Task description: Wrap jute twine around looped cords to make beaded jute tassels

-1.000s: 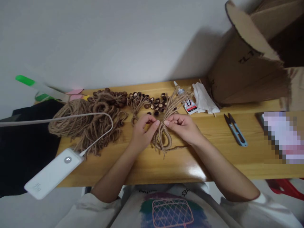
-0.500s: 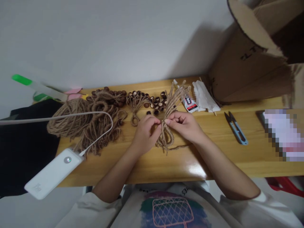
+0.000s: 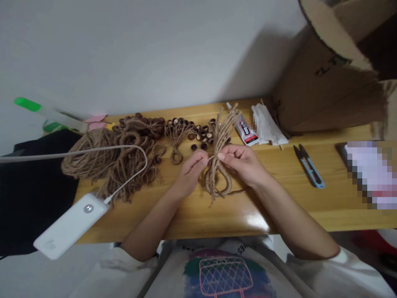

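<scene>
Tan twine bundle (image 3: 221, 138), honey-yellow tabletop (image 3: 192, 219)!
I'm seeing blue-handled snips (image 3: 309, 169), white power bank (image 3: 70, 227), pink-latticed shirt print (image 3: 226, 276).

One held rope bundle (image 3: 223, 132), one ball of twine (image 3: 88, 156), one pair of snips (image 3: 312, 174), one glue tube (image 3: 249, 133), one power bank (image 3: 70, 227), one cable (image 3: 46, 157), one box (image 3: 322, 97), over a dozen nuts (image 3: 204, 146).

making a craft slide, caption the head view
Left hand and right hand pinch twine at a loop's neck, snips nearby.
</scene>
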A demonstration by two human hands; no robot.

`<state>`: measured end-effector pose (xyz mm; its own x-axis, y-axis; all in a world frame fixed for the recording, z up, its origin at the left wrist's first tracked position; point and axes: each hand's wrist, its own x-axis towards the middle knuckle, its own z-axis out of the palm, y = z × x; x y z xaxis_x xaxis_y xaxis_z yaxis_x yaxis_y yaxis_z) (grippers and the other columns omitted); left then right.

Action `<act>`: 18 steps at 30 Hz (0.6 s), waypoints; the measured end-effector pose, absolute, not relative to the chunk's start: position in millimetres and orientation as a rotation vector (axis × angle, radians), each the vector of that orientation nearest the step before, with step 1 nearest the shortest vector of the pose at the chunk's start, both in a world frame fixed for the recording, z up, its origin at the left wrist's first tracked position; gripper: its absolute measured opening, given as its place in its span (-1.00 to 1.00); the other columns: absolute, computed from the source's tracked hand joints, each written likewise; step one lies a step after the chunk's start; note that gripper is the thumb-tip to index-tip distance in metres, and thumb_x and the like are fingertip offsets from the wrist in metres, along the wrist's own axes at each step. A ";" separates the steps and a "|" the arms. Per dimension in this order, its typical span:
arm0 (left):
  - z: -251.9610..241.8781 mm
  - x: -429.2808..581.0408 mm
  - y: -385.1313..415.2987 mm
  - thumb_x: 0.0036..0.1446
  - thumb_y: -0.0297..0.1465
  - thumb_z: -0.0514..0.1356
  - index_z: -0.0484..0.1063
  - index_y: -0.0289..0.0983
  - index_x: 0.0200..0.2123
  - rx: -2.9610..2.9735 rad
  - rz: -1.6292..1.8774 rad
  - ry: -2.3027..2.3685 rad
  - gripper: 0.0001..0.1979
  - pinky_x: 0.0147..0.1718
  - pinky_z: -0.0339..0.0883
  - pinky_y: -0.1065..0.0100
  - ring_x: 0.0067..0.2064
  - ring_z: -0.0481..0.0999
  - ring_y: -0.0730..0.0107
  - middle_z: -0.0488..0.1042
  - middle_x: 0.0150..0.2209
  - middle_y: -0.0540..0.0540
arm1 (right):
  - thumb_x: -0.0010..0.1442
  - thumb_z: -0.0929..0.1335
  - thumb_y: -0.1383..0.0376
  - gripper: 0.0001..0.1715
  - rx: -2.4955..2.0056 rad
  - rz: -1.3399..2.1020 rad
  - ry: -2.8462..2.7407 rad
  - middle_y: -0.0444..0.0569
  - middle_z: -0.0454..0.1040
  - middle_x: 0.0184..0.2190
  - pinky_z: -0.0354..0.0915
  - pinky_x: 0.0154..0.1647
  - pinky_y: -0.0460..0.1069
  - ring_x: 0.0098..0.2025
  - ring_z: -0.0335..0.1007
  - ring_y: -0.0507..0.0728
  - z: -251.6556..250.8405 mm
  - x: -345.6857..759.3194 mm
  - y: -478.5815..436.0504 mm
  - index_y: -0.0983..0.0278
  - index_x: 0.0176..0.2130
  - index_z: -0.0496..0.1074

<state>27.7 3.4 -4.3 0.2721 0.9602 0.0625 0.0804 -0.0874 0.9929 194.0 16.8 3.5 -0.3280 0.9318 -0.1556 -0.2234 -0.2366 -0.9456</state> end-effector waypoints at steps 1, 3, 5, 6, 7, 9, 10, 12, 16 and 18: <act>-5.6 26.9 4.5 0.19 -0.31 0.05 0.25 -0.25 -0.51 1.428 1.007 1.027 -0.76 -0.25 0.18 0.36 -0.32 0.25 0.41 0.25 -0.42 -0.01 | -0.09 0.49 0.06 -0.60 -1.005 1.695 -1.132 -0.26 0.18 -0.69 -0.11 -0.61 -0.12 -0.64 -0.07 -0.10 3.0 194.8 17.4 0.33 -0.52 0.39; -7.8 26.1 5.8 0.16 -0.30 0.08 0.27 -0.26 -0.52 1.425 1.008 1.046 -0.76 -0.21 0.18 0.36 -0.29 0.28 0.41 0.27 -0.41 -0.02 | -0.12 0.50 0.05 -0.58 -1.052 1.671 -1.181 -0.23 0.24 -0.66 -0.08 -0.59 -0.12 -0.61 -0.01 -0.09 2.1 196.2 18.4 0.34 -0.50 0.40; -9.3 26.8 5.3 0.17 -0.29 0.08 0.30 -0.25 -0.45 1.408 1.028 1.098 -0.80 -0.22 0.20 0.38 -0.29 0.29 0.42 0.30 -0.39 -0.02 | -0.13 0.50 0.04 -0.57 -1.096 1.638 -1.248 -0.21 0.26 -0.64 -0.06 -0.59 -0.12 -0.60 0.01 -0.08 1.6 196.3 18.5 0.34 -0.49 0.41; -9.7 27.8 4.3 0.18 -0.28 0.08 0.31 -0.25 -0.37 1.389 1.033 1.117 -0.83 -0.24 0.21 0.39 -0.29 0.30 0.43 0.31 -0.37 -0.01 | -0.11 0.49 0.03 -0.56 -1.113 1.619 -1.279 -0.20 0.25 -0.64 -0.06 -0.58 -0.12 -0.60 0.01 -0.08 1.4 195.7 18.0 0.34 -0.49 0.40; -10.0 29.1 2.8 0.18 -0.26 0.08 0.30 -0.24 -0.29 1.371 1.028 1.128 -0.84 -0.26 0.22 0.40 -0.30 0.31 0.44 0.33 -0.35 -0.01 | -0.10 0.48 0.01 -0.56 -1.124 1.599 -1.305 -0.21 0.24 -0.65 -0.05 -0.59 -0.11 -0.60 0.01 -0.07 1.3 194.6 17.3 0.33 -0.50 0.40; -9.8 32.2 -0.8 0.17 -0.23 0.11 0.28 -0.24 -0.20 1.370 0.969 1.150 -0.78 -0.29 0.25 0.41 -0.30 0.34 0.45 0.37 -0.31 -0.01 | -0.07 0.45 -0.02 -0.54 -1.141 1.548 -1.340 -0.21 0.22 -0.66 -0.04 -0.58 -0.11 -0.60 0.03 -0.06 0.9 191.6 15.3 0.32 -0.52 0.37; -9.6 33.8 -2.6 0.16 -0.22 0.12 0.28 -0.24 -0.20 1.375 0.923 1.158 -0.77 -0.30 0.26 0.42 -0.30 0.36 0.45 0.38 -0.32 -0.01 | -0.06 0.44 -0.03 -0.54 -1.147 1.531 -1.351 -0.20 0.23 -0.66 -0.02 -0.58 -0.11 -0.60 0.05 -0.05 0.5 190.1 14.3 0.30 -0.52 0.36; -9.0 36.6 -5.6 0.18 -0.21 0.09 0.27 -0.26 -0.22 1.337 0.838 1.165 -0.76 -0.37 0.27 0.43 -0.38 0.39 0.46 0.39 -0.43 0.01 | 0.00 0.41 -0.03 -0.57 -1.155 1.519 -1.377 -0.18 0.28 -0.67 0.04 -0.55 -0.09 -0.60 0.11 -0.03 -0.1 188.1 12.9 0.29 -0.51 0.36; -8.4 39.1 -7.9 0.18 -0.23 0.09 0.32 -0.26 -0.21 1.225 0.874 1.229 -0.77 -0.53 0.21 0.47 -0.54 0.34 0.49 0.35 -0.56 0.05 | 0.08 0.37 0.07 -0.67 -1.269 1.298 -1.525 -0.15 0.35 -0.63 0.10 -0.49 -0.08 -0.56 0.18 0.00 0.2 189.0 12.7 0.27 -0.49 0.37; -8.1 39.2 -7.5 0.14 -0.28 0.14 0.39 -0.25 -0.22 1.282 0.967 1.295 -0.81 -0.47 0.24 0.46 -0.44 0.38 0.46 0.42 -0.47 0.00 | 0.08 0.37 0.12 -0.72 -1.334 1.171 -1.591 -0.15 0.35 -0.60 0.10 -0.48 -0.08 -0.55 0.18 -0.01 1.0 190.3 12.9 0.27 -0.49 0.36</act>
<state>39.2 -7.5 -8.1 0.0967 0.9875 -0.1245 0.1613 0.1079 0.9810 190.3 12.9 1.0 -0.1852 0.9826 -0.0156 0.3071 0.0428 -0.9507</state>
